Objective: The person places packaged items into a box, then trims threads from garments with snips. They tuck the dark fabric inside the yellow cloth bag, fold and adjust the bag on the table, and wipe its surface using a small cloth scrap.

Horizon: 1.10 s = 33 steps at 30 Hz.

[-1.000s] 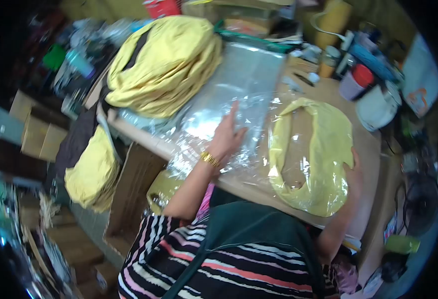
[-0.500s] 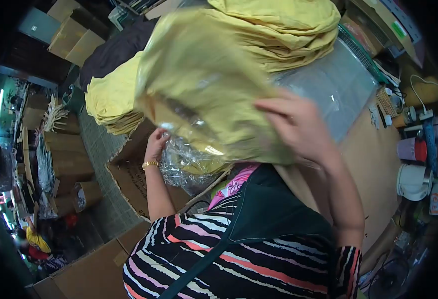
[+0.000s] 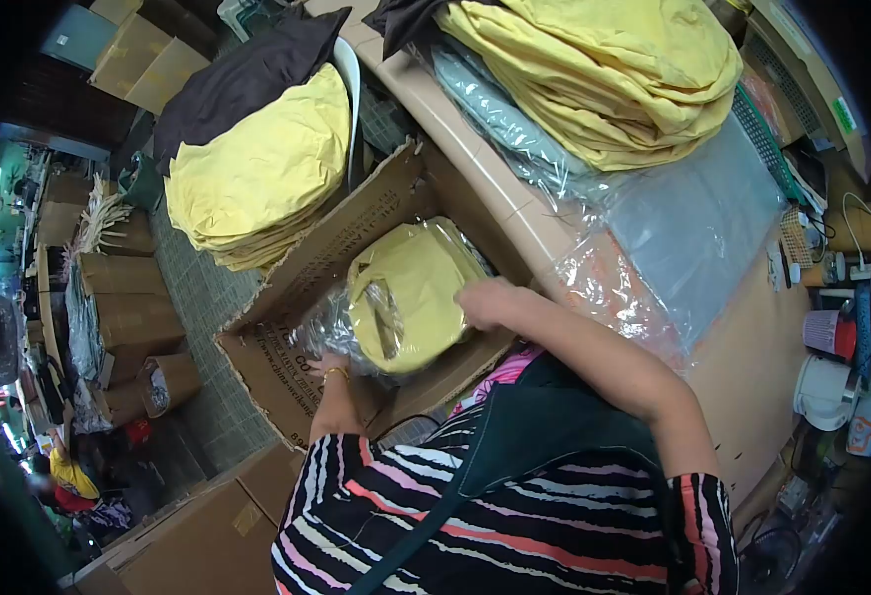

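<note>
A yellow cloth bag (image 3: 421, 283) in clear plastic lies in an open cardboard box (image 3: 302, 260), with a dark gap along its left side. My right hand (image 3: 485, 303) is at the bag's right edge, fingers curled against it. Down by the box's near left wall, my left hand (image 3: 329, 365) has its fingers stretched out beside the crinkled clear plastic (image 3: 328, 327). Its fingertips are partly hard to make out. What lies under the bag is hidden.
A tall pile of yellow cloth (image 3: 604, 79) sits on the table (image 3: 743, 397), near flat clear plastic sheets (image 3: 693, 238). Left of the box is another yellow stack (image 3: 257, 188) with dark cloth (image 3: 247, 89) behind. A person in yellow (image 3: 73, 476) is far left.
The yellow bag, held up in front of me before, is now down inside the box. Both hands have lowered with it, and my right hand has moved left.
</note>
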Each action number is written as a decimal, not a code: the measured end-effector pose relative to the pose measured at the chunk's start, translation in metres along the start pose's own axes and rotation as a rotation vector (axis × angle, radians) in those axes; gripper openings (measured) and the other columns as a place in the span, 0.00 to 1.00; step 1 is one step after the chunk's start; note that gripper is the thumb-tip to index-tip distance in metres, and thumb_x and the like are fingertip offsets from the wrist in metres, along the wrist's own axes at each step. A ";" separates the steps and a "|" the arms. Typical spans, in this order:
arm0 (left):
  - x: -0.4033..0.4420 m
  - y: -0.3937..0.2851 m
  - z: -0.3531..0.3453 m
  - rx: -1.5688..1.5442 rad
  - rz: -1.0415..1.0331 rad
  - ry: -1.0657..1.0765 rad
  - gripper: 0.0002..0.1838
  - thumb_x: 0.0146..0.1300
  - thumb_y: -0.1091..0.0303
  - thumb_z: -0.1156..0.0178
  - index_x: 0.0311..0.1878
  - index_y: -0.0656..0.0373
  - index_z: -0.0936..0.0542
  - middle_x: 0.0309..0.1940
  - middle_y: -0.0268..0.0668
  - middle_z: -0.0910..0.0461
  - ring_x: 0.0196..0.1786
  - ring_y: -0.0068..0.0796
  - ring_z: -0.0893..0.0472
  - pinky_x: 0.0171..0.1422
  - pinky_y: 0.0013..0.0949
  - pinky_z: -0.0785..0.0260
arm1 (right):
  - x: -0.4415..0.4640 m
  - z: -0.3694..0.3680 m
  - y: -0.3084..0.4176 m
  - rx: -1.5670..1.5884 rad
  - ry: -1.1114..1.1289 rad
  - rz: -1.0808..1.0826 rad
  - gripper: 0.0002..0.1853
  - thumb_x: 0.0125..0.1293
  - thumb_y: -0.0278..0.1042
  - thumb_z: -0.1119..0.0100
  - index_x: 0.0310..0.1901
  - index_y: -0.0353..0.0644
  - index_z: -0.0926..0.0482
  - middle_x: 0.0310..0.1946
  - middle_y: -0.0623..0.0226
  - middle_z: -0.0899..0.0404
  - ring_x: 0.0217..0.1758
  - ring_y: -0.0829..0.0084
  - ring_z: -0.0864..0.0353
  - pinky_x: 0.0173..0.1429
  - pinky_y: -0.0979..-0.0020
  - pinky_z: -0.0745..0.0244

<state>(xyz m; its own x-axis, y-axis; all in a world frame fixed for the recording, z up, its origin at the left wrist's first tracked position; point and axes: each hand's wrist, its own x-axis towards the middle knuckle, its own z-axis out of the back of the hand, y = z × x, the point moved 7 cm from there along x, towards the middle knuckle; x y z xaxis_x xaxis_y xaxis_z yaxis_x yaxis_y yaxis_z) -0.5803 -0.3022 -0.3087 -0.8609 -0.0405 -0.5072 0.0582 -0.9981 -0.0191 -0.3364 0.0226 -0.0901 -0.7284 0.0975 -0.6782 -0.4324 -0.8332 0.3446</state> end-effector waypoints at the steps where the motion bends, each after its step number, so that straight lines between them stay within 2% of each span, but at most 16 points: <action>1: 0.002 0.002 -0.009 0.067 0.108 0.060 0.41 0.54 0.54 0.31 0.71 0.47 0.36 0.78 0.46 0.63 0.76 0.54 0.55 0.74 0.54 0.49 | -0.008 -0.014 0.013 -0.017 0.200 0.068 0.22 0.61 0.35 0.37 0.57 0.38 0.25 0.54 0.47 0.24 0.55 0.53 0.22 0.60 0.56 0.27; 3: 0.004 0.008 -0.026 0.221 0.310 0.207 0.43 0.57 0.47 0.36 0.76 0.37 0.43 0.80 0.45 0.70 0.80 0.58 0.71 0.75 0.70 0.59 | -0.032 -0.015 0.031 -0.007 0.231 0.148 0.23 0.62 0.37 0.38 0.58 0.38 0.26 0.54 0.48 0.24 0.56 0.53 0.22 0.60 0.56 0.27; 5: 0.032 0.001 -0.070 0.197 0.239 0.364 0.40 0.58 0.46 0.42 0.75 0.37 0.41 0.80 0.46 0.68 0.80 0.58 0.67 0.74 0.72 0.62 | -0.056 -0.013 0.044 -0.001 0.254 0.223 0.24 0.63 0.38 0.38 0.59 0.39 0.27 0.53 0.48 0.23 0.56 0.54 0.21 0.60 0.56 0.27; 6: 0.006 -0.031 -0.056 0.356 0.062 0.582 0.41 0.57 0.49 0.43 0.76 0.44 0.41 0.80 0.47 0.66 0.80 0.58 0.64 0.77 0.66 0.63 | -0.068 -0.006 0.054 0.100 0.167 0.345 0.23 0.65 0.39 0.40 0.59 0.39 0.27 0.53 0.48 0.23 0.56 0.54 0.22 0.60 0.56 0.27; 7: -0.014 -0.046 -0.047 0.361 0.057 0.586 0.41 0.57 0.49 0.43 0.76 0.44 0.41 0.80 0.47 0.66 0.80 0.58 0.64 0.77 0.66 0.63 | -0.083 0.005 0.063 0.207 0.075 0.464 0.23 0.67 0.40 0.41 0.60 0.39 0.27 0.53 0.48 0.24 0.57 0.53 0.22 0.60 0.56 0.27; 10: -0.055 -0.086 -0.017 0.064 0.148 0.225 0.39 0.56 0.55 0.41 0.72 0.52 0.36 0.78 0.48 0.55 0.78 0.59 0.55 0.78 0.60 0.56 | -0.149 0.062 0.062 0.540 -0.150 0.541 0.21 0.68 0.35 0.43 0.61 0.39 0.27 0.52 0.49 0.23 0.55 0.53 0.22 0.60 0.60 0.27; 12: -0.063 -0.132 0.016 -0.371 -0.246 -0.452 0.32 0.55 0.62 0.39 0.65 0.57 0.30 0.70 0.50 0.41 0.74 0.58 0.45 0.74 0.55 0.48 | -0.206 0.094 0.041 0.740 -0.279 0.482 0.20 0.68 0.31 0.43 0.61 0.38 0.26 0.51 0.52 0.21 0.54 0.57 0.20 0.60 0.64 0.27; 15: -0.128 -0.224 0.101 -0.572 -0.714 -0.750 0.24 0.55 0.69 0.39 0.56 0.62 0.27 0.57 0.50 0.33 0.63 0.53 0.36 0.67 0.53 0.43 | -0.301 0.083 -0.040 1.091 -0.619 0.318 0.21 0.68 0.26 0.45 0.62 0.34 0.27 0.51 0.59 0.20 0.52 0.68 0.20 0.58 0.69 0.27; 18: -0.221 -0.300 0.194 -0.795 -1.198 -1.040 0.20 0.57 0.70 0.40 0.53 0.64 0.27 0.53 0.50 0.32 0.58 0.51 0.33 0.66 0.50 0.42 | -0.387 0.008 -0.162 1.125 -1.132 -0.272 0.19 0.66 0.25 0.45 0.58 0.32 0.26 0.48 0.62 0.20 0.50 0.70 0.21 0.56 0.69 0.27; 19: -0.258 -0.322 0.221 -0.912 -1.274 -1.018 0.19 0.57 0.72 0.39 0.53 0.63 0.27 0.54 0.51 0.33 0.58 0.51 0.33 0.66 0.49 0.41 | -0.414 -0.023 -0.202 1.022 -1.259 -0.490 0.18 0.66 0.25 0.45 0.57 0.33 0.25 0.46 0.60 0.20 0.49 0.68 0.20 0.56 0.69 0.27; 21: -0.363 -0.360 0.280 -0.990 -1.604 -0.955 0.18 0.54 0.77 0.39 0.50 0.61 0.24 0.58 0.53 0.34 0.62 0.51 0.33 0.66 0.47 0.39 | -0.464 -0.078 -0.259 0.464 -1.329 -0.877 0.16 0.64 0.24 0.45 0.54 0.35 0.24 0.46 0.54 0.20 0.50 0.59 0.21 0.59 0.66 0.28; 23: -0.448 -0.400 0.313 -0.887 -1.975 -0.859 0.12 0.57 0.79 0.41 0.45 0.61 0.22 0.59 0.50 0.27 0.62 0.51 0.28 0.69 0.48 0.41 | -0.496 -0.126 -0.311 0.302 -1.534 -0.988 0.14 0.64 0.25 0.46 0.51 0.36 0.23 0.48 0.50 0.21 0.52 0.51 0.22 0.60 0.61 0.28; 25: -0.515 -0.439 0.324 -0.643 -2.110 -0.766 0.14 0.59 0.75 0.38 0.49 0.59 0.22 0.60 0.46 0.26 0.65 0.50 0.29 0.66 0.45 0.37 | -0.513 -0.134 -0.331 0.355 -1.601 -1.201 0.13 0.66 0.25 0.48 0.51 0.37 0.22 0.52 0.50 0.22 0.58 0.50 0.24 0.62 0.58 0.30; 28: -0.547 -0.503 0.313 -0.416 -2.150 -0.792 0.16 0.60 0.67 0.36 0.51 0.59 0.22 0.52 0.48 0.21 0.57 0.50 0.23 0.60 0.44 0.32 | -0.522 -0.136 -0.366 0.173 -1.654 -1.215 0.15 0.67 0.24 0.52 0.54 0.37 0.24 0.57 0.49 0.24 0.63 0.52 0.27 0.65 0.58 0.31; 30: -0.520 -0.560 0.277 0.316 -1.793 -0.327 0.21 0.62 0.55 0.39 0.52 0.60 0.20 0.44 0.51 0.17 0.49 0.51 0.19 0.55 0.44 0.29 | -0.523 -0.125 -0.385 0.351 -1.578 -1.182 0.18 0.68 0.22 0.55 0.57 0.38 0.26 0.61 0.49 0.28 0.67 0.53 0.30 0.70 0.60 0.35; 33: -0.505 -0.588 0.270 0.292 -1.924 -0.304 0.21 0.62 0.51 0.41 0.46 0.59 0.16 0.35 0.52 0.17 0.40 0.50 0.17 0.46 0.44 0.27 | -0.504 -0.090 -0.400 0.094 -1.605 -0.909 0.19 0.68 0.24 0.55 0.59 0.39 0.27 0.64 0.50 0.30 0.68 0.53 0.32 0.71 0.58 0.36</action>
<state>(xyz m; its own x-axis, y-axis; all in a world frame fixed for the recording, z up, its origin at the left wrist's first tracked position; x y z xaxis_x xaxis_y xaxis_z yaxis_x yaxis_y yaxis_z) -0.3166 0.2923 0.1916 0.2833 0.9474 0.1487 -0.9432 0.3033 -0.1357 0.2513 0.2573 0.0550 -0.0024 0.8530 0.5220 -0.9169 -0.2102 0.3392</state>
